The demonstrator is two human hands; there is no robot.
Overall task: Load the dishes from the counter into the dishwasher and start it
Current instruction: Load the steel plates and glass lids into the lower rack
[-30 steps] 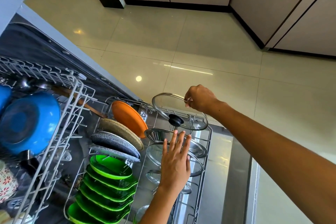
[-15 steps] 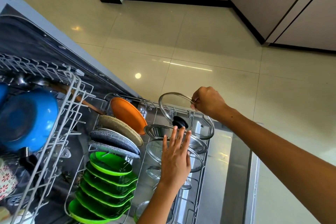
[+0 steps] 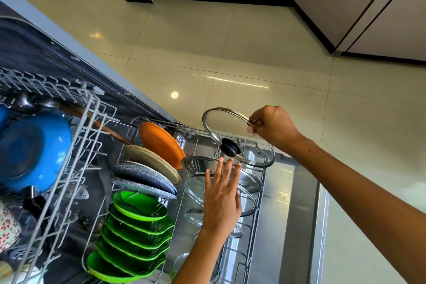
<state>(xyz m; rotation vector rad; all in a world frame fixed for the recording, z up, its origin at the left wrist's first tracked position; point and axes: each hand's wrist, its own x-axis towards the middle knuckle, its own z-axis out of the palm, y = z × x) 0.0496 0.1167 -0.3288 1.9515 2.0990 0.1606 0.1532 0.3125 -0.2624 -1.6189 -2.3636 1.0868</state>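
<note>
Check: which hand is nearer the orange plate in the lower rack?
Left. The left hand hovers open over the lids just right of the orange plate; the right hand grips the glass lid farther right.

Lower rack [image 3: 259,210]: green plates [image 3: 140,205], grey plates [image 3: 143,174], an orange plate [image 3: 161,143] and glass lids [image 3: 198,189] are held upright.
Upper rack [image 3: 90,117]: a blue bowl [image 3: 32,147] is carried.

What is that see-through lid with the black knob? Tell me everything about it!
The glass lid is round and clear, with a shiny metal rim and a black knob in the middle. The right hand pinches its rim at the far edge, holding it tilted above the lower rack, over other lids standing there. The left hand hovers open just below, not touching it.
</note>
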